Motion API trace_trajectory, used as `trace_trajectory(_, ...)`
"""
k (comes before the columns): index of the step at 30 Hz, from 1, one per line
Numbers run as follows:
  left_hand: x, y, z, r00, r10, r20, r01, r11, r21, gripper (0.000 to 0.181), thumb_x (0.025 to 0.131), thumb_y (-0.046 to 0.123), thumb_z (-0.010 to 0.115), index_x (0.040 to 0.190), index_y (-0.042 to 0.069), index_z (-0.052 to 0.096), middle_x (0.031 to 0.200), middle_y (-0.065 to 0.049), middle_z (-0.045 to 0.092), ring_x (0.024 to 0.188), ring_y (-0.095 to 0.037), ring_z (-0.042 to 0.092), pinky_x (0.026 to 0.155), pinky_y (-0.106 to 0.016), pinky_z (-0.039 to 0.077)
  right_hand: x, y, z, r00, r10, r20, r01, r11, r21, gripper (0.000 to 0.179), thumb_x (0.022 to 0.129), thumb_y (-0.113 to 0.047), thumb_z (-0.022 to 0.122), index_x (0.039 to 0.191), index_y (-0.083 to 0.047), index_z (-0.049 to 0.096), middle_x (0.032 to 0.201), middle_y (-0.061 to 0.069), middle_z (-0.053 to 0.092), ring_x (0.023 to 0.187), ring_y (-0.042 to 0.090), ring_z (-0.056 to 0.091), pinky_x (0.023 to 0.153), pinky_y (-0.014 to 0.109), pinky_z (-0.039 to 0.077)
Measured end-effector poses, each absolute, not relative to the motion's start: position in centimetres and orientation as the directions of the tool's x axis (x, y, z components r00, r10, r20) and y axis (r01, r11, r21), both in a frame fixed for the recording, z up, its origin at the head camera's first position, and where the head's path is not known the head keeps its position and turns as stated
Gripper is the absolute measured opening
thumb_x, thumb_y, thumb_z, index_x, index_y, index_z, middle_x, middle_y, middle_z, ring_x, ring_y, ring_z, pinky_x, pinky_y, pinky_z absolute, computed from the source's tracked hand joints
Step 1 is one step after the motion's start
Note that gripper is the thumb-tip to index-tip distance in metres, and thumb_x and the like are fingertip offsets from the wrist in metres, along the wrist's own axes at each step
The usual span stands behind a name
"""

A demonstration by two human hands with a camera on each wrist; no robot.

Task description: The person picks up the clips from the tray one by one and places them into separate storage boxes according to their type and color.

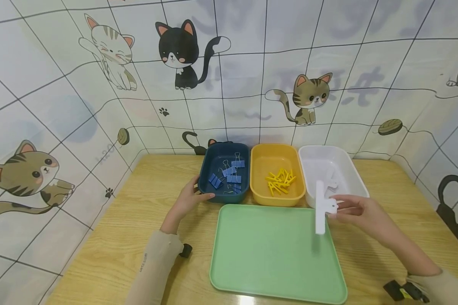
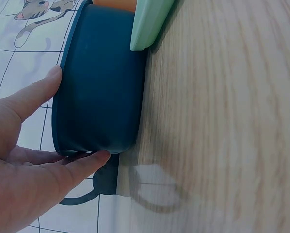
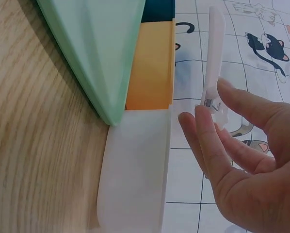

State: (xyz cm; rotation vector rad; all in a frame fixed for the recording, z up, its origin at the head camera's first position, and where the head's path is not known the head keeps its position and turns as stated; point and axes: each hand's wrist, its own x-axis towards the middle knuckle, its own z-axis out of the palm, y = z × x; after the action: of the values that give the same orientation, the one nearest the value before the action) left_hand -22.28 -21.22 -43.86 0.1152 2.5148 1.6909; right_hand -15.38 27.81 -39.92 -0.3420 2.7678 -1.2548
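Observation:
My right hand (image 1: 362, 212) pinches a white bag clip (image 1: 320, 207) between thumb and fingers. The clip's long bar points up and down in the head view, overlapping the front of the white bin (image 1: 351, 169) and the tray's far right corner. In that bin lies another white clip (image 1: 332, 185). My left hand (image 1: 188, 197) rests against the near left corner of a dark blue bin (image 1: 203, 180), thumb on the front and straight fingers along its side. Several blue binder clips (image 1: 229, 171) lie in this bin.
Between the other two bins stands a yellow bin (image 1: 277, 150) with several small yellow clothespins (image 1: 280, 182). A light green tray (image 1: 275, 250) lies in front of the bins on the wooden table (image 1: 110, 245). A cat-patterned wall covering (image 1: 244, 93) rises behind.

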Motion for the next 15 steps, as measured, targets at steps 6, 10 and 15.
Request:
trace_trajectory(6,-22.3,-21.3,-43.9,-0.991,0.124,-0.047,0.004,0.385,0.923,0.084,0.098,0.012,0.075,0.166,0.003,0.027,0.169,-0.024,0.031,0.152,-0.052,0.035,0.122,-0.061,0.038,-15.8,28.1,-39.4,-0.974,-0.228,0.012,-0.16,0.644,-0.748,0.056,0.095,-0.016,0.08,0.141,0.009,0.06,0.12,0.028,0.072,0.093,0.017,0.075,0.074,0.024,0.06)
trace_trajectory(10,-22.3,-21.3,-43.8,-0.991,0.124,-0.051,0.0,0.382,0.924,0.084,0.098,0.013,0.075,0.166,0.003,0.026,0.169,-0.024,0.03,0.152,-0.052,0.035,0.122,-0.061,0.037,-16.1,28.4,-39.2,-0.973,-0.231,0.015,-0.163,0.635,-0.755,0.058,0.095,-0.018,0.08,0.142,0.009,0.059,0.122,0.029,0.071,0.093,0.012,0.075,0.075,0.024,0.06)
trace_trajectory(15,-22.1,-21.2,-43.7,-0.991,0.124,-0.055,-0.004,0.379,0.925,0.086,0.098,0.013,0.076,0.166,0.003,0.024,0.169,-0.024,0.029,0.152,-0.052,0.035,0.122,-0.061,0.037,-16.5,28.9,-39.0,-0.972,-0.234,0.003,-0.156,0.64,-0.752,0.06,0.097,-0.019,0.078,0.146,0.009,0.055,0.127,0.033,0.068,0.093,0.006,0.072,0.075,0.024,0.059)
